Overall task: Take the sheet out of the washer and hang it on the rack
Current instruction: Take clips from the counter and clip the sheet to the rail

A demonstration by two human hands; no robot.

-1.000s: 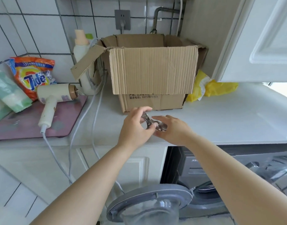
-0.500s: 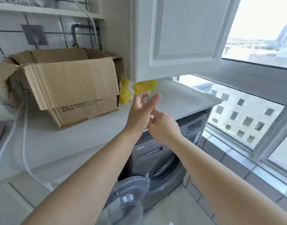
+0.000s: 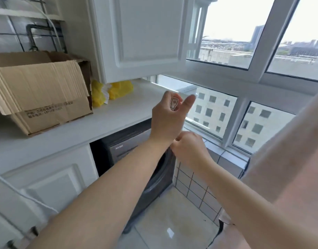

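Note:
My left hand (image 3: 163,121) is raised in front of the counter edge and pinches a small metal clip (image 3: 174,104) between thumb and fingers. Just below it, my right hand (image 3: 189,150) has its fingers curled against the left wrist; whether they hold anything is hidden. The dark grey washer (image 3: 129,150) stands under the white counter (image 3: 118,115), behind my left forearm, with its round front partly visible. Neither the sheet nor the rack is in view.
An open cardboard box (image 3: 41,92) and yellow bags (image 3: 118,90) sit on the counter. A white wall cabinet (image 3: 143,36) hangs above it. A large window (image 3: 244,69) fills the right side, over a tiled sill (image 3: 226,157) and tiled floor (image 3: 172,221).
My view has swung right, from the counter and box towards the window. My left hand has risen with the clip, while the right hand has dropped below it.

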